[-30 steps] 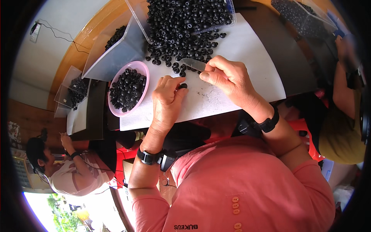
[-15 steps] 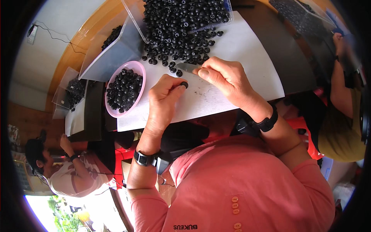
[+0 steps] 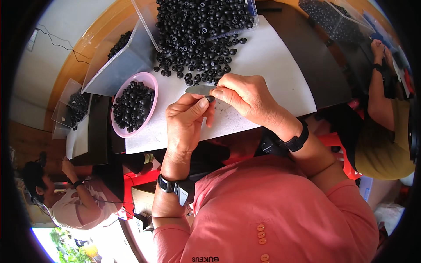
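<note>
My left hand (image 3: 183, 119) pinches a small black round piece (image 3: 210, 99) between thumb and fingers. In my right hand (image 3: 249, 97) is a short knife (image 3: 199, 90), its blade pointing left. The blade lies just above the piece, close to my left fingertips; whether its edge touches the piece I cannot tell. Both hands are over a white sheet (image 3: 280, 74) sprinkled with dark crumbs. A heap of similar black pieces (image 3: 197, 48), some showing a pale ring or hollow, spills toward my hands. Left of them stands a pink bowl (image 3: 155, 96) full of such pieces.
The heap spills from a clear plastic box (image 3: 146, 22) at the back. A grey-blue bin (image 3: 118, 72) stands behind the bowl. Co-workers sit to the left (image 3: 83, 197) and right (image 3: 381, 136), near clear boxes (image 3: 61, 109) of black pieces.
The knife blade has moved left and down, over the piece in my left hand. My left hand has turned, and some of its fingers now reach under the piece. The view has shifted slightly.
</note>
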{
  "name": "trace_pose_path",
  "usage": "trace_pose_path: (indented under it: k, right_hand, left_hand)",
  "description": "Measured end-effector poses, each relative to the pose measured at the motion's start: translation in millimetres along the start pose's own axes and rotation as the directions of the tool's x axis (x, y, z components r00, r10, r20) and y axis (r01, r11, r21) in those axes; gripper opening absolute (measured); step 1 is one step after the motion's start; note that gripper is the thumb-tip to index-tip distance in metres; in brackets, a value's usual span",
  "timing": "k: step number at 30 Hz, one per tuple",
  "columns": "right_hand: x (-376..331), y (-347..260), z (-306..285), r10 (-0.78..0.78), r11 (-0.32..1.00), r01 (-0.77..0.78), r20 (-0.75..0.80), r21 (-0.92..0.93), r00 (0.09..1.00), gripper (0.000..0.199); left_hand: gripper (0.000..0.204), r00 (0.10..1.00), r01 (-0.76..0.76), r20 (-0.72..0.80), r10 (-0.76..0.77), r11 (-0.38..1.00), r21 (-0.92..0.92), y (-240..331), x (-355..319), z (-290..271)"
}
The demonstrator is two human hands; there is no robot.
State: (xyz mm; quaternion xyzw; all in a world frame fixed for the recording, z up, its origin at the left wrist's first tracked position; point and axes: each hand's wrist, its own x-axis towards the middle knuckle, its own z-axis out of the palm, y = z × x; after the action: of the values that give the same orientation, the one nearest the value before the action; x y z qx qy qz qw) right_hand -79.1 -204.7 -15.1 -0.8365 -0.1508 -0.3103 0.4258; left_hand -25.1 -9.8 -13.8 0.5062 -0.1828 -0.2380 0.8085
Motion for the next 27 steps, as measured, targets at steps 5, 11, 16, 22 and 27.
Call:
trace_pose_path:
  k: [5, 11, 16, 22, 27]
  right_hand:
    - [0.2, 2.3, 6.6, 0.011, 0.999, -0.009, -0.058, 0.034, 0.998, 0.031]
    - [1.5, -0.2, 2.3, 0.04, 0.999, -0.04, -0.002, 0.0, 0.999, 0.024]
    - [2.0, 0.2, 1.7, 0.047, 0.999, -0.047, 0.017, -0.02, 0.999, 0.024]
    - [2.3, 0.3, 4.3, 0.019, 1.0, -0.019, -0.015, 0.006, 1.0, 0.031]
    - [1.7, 0.6, 4.9, 0.016, 1.0, -0.016, -0.01, 0.013, 1.0, 0.031]
  left_hand:
    - [0.012, 1.0, -0.024, -0.011, 0.024, 0.999, -0.034, -3.7, 0.4, 2.4]
    - [0.013, 0.999, -0.021, 0.023, 0.023, 0.998, -0.065, -6.6, 0.4, -2.6]
    - [0.014, 0.999, -0.025, 0.035, 0.027, 0.997, -0.068, -6.3, 0.6, -1.4]
    - [0.015, 0.999, -0.013, 0.051, 0.017, 0.996, -0.083, -6.6, -0.6, -1.1]
    - [0.015, 0.999, 0.004, 0.038, 0.0, 0.994, -0.106, -7.2, -1.7, -0.9]
